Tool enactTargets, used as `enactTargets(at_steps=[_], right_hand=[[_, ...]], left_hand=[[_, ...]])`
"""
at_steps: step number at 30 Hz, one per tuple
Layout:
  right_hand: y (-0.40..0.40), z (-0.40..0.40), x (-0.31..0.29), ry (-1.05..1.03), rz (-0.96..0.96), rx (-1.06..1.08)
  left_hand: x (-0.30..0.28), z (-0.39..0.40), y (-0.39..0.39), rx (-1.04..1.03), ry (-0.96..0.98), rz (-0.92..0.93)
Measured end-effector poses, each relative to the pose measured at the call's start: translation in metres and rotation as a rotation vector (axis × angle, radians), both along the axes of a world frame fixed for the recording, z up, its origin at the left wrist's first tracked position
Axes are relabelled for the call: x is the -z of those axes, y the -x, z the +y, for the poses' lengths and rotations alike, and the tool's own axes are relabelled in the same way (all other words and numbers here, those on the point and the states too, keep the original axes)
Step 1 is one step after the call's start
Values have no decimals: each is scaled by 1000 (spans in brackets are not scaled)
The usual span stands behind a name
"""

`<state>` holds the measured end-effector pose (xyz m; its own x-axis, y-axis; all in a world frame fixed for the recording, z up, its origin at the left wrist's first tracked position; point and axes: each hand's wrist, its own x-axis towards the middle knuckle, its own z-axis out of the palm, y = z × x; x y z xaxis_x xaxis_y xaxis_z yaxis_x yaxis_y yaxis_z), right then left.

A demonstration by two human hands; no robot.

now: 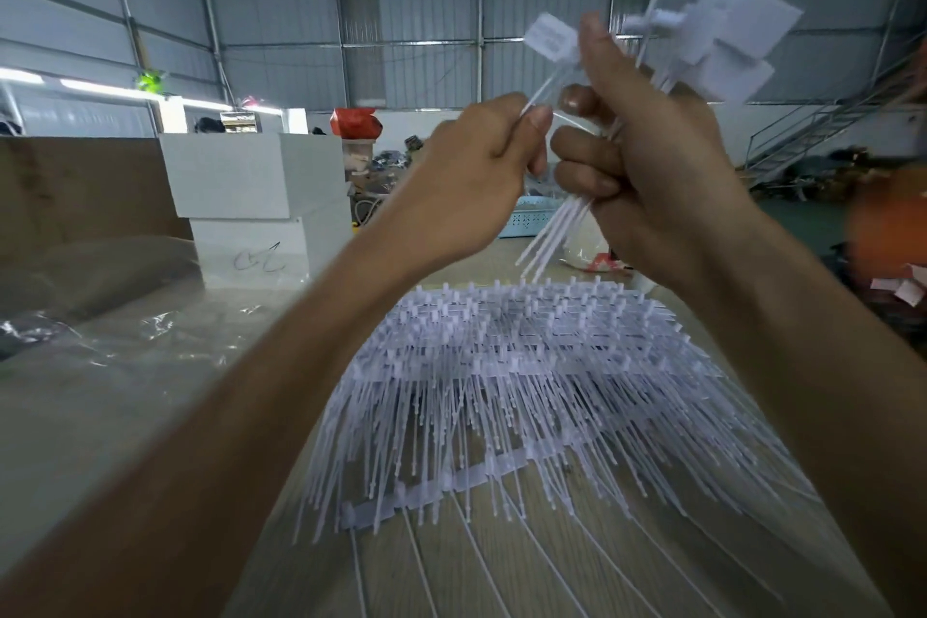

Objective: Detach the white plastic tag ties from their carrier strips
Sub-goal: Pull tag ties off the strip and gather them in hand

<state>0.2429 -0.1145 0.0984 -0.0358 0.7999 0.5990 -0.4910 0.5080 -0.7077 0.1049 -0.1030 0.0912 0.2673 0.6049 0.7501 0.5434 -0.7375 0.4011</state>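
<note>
We are pinching one light, springy tag tie [544, 46] by its thin stem in our left hand [481, 166]; our right hand [647, 156] is gripping a detached bundle [712, 25]; more ties [526, 391] are lying on the counter [150, 417].

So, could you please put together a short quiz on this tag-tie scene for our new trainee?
1. True or false: the right hand grips a bundle of ties.
2. What does the left hand pinch? A) a single tie B) a blue basket C) a foam block
3. Fill in: the pile of strips lies on the ____, below both hands.

Key: 1 true; 2 A; 3 table.
</note>
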Motion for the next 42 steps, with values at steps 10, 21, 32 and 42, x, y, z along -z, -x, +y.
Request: enactTargets(at_steps=[10,21,32,42], right_hand=[[4,6,10,135,-124,170],[10,9,8,230,234,-130],[-4,16,4,165,116,77],[26,5,22,-91,-374,107]], left_hand=[[10,-9,-4,-44,236,530],[3,-11,4,-148,102,631],[16,-15,-28,125,206,106],[32,-14,-4,42,47,-123]])
